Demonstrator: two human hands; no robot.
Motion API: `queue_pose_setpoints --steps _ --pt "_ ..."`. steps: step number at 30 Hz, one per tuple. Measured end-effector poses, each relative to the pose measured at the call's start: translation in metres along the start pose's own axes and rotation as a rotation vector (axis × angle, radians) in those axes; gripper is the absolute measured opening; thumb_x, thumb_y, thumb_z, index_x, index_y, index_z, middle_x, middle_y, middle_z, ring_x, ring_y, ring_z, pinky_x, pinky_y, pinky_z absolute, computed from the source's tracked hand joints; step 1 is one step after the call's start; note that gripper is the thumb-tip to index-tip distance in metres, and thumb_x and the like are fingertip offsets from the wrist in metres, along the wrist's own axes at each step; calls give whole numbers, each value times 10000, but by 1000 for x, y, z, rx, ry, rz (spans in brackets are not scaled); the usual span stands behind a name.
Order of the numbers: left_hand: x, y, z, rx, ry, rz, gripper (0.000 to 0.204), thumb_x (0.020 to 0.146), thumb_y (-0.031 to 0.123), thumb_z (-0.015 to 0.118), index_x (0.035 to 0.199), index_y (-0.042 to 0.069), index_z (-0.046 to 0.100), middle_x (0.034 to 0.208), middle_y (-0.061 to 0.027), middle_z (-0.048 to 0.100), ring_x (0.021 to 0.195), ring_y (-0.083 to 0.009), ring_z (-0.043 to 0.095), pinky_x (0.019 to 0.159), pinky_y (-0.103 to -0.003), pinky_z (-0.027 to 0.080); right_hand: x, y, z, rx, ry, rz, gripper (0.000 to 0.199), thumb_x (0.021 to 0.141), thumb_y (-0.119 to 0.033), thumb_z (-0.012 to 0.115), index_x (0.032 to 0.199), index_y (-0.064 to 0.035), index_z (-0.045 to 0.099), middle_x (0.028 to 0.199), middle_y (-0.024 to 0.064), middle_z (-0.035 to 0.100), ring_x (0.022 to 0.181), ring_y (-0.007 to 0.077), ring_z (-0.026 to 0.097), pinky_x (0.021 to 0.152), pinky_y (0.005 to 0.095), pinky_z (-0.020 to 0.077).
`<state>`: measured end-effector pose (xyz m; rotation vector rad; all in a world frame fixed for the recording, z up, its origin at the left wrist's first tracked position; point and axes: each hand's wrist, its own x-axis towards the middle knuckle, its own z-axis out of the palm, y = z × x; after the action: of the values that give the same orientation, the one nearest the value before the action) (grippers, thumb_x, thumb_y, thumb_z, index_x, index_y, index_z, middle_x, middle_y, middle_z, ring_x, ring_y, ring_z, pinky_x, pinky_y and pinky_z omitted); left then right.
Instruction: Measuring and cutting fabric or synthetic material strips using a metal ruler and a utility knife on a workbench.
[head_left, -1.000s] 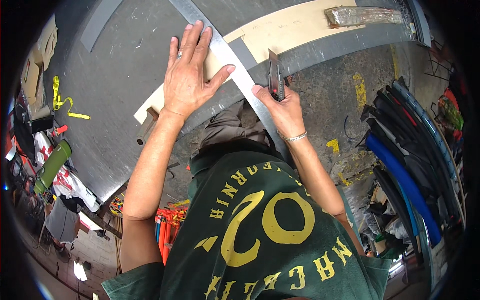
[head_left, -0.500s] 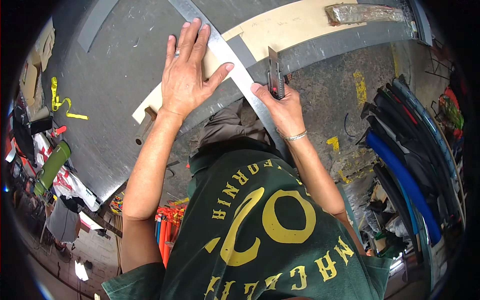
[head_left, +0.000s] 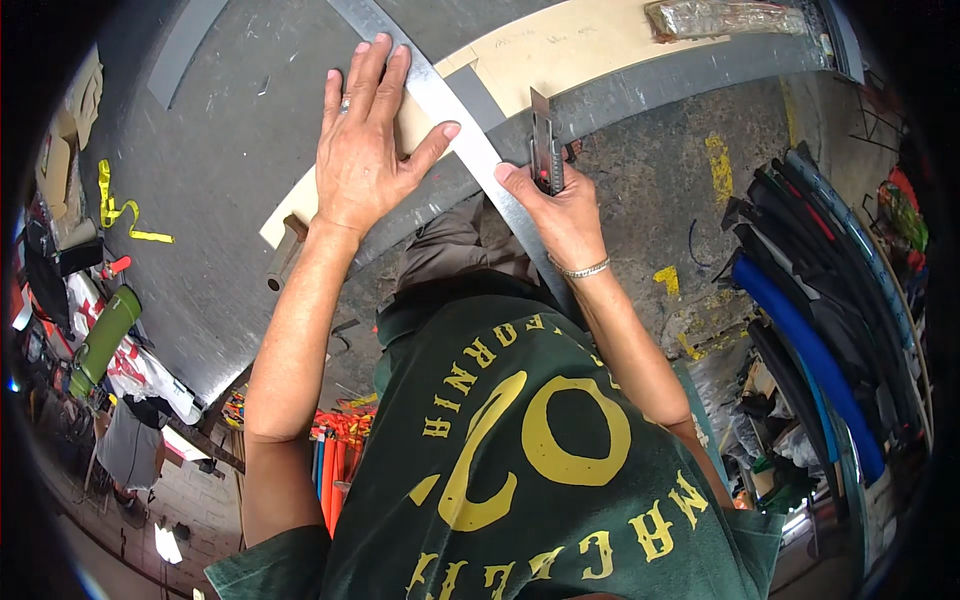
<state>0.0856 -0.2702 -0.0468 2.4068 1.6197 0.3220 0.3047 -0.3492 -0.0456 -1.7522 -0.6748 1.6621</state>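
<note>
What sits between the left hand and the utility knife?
In the head view, the long metal ruler slants between the left hand and the utility knife, with grey benchtop showing on the knife side.

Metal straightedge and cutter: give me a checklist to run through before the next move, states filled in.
1. Left hand on the straightedge: ok, its thumb lies on the metal.
2. Cutter in the right hand: ok, gripped.
3. Blade extended: ok, pointing away from the body.
4. Right thumb clear of the straightedge: not ok, it overlaps the edge.
5. Hands protected: not ok, both bare.
6. Straightedge aligned with a mark on the pale strip: cannot tell.
</note>
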Motion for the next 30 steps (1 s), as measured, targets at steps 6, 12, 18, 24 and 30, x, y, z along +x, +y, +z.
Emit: queue_pose_setpoints --steps 6,12,18,24,30 --pt "0 0 0 -7 7 4 903 892 626 696 1543 54 444 1627 -141 388 1534 -319 331 1270 -548 196 2 7 -1 19 -10 -17 222 905 -210 837 959 -10 758 867 -1 724 794 57 598 750 236 496" --pt "-1 0 0 -4 8 2 899 888 616 707 1543 59 446 1624 -140 392 1536 -310 328 1270 -546 197 2 5 -1 7 -12 13 219 905 -208 837 959 -11 757 876 -6 723 808 58 602 759 236 498" --pt "0 2 -1 -20 8 -3 890 880 596 723 1535 57 452 1621 -139 397 1537 -305 327 1269 -554 200 3 6 -3 -37 4 10 216 905 -207 838 954 -12 760 881 -5 727 806 59 606 760 239 502" --pt "-1 -1 -2 -63 32 -1 886 867 574 751 1523 54 462 1613 -139 407 1535 -312 329 1269 -553 205 1 4 -1 -61 18 -16 233 895 -222 848 948 -12 765 859 -6 724 790 59 605 749 241 501" --pt "0 0 -2 -55 23 6 893 866 590 745 1519 48 466 1608 -144 410 1534 -316 331 1270 -549 205 -1 4 0 -58 34 1 234 889 -227 854 934 -17 761 846 -13 713 784 54 595 738 238 494"
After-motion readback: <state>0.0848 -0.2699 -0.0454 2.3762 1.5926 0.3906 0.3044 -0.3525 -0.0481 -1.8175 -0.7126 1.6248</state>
